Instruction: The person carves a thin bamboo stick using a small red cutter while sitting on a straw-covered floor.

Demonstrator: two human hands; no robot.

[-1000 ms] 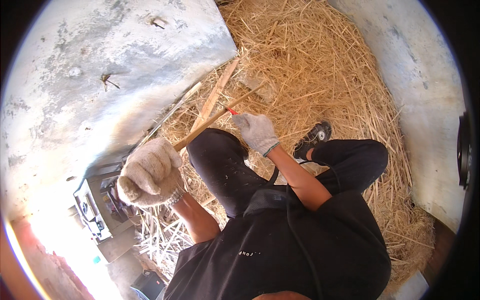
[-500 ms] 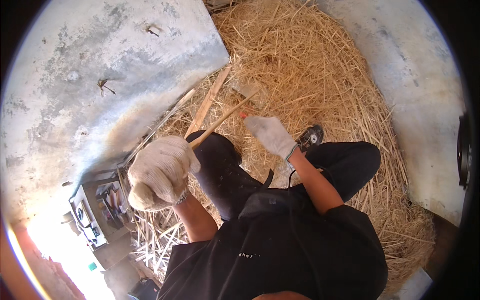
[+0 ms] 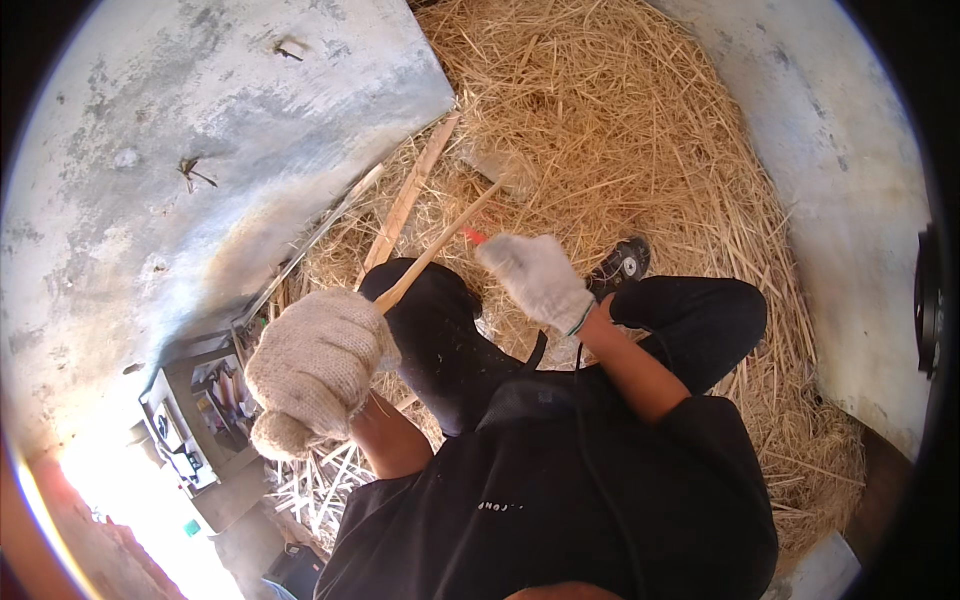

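My left hand (image 3: pixel 315 365), in a knitted work glove, is closed around the near end of a long wooden stick (image 3: pixel 440 245) that slants up and right into the straw. My right hand (image 3: pixel 535 275), also gloved, sits beside the stick near a small red part (image 3: pixel 474 236); whether it holds that part I cannot tell. The stick's far end rests in the straw pile (image 3: pixel 620 130). My black-trousered knees (image 3: pixel 430 320) are below both hands.
A wooden plank (image 3: pixel 410 195) lies along the edge of a grey concrete wall (image 3: pixel 200 150). A pale wall (image 3: pixel 850 200) bounds the straw on the right. My shoe (image 3: pixel 622 265) rests on the straw. A shelf with small items (image 3: pixel 200 410) lies at lower left.
My left hand has moved up and right along the stick, closer to the camera. My right hand has shifted slightly right and down. The view has tilted a little.
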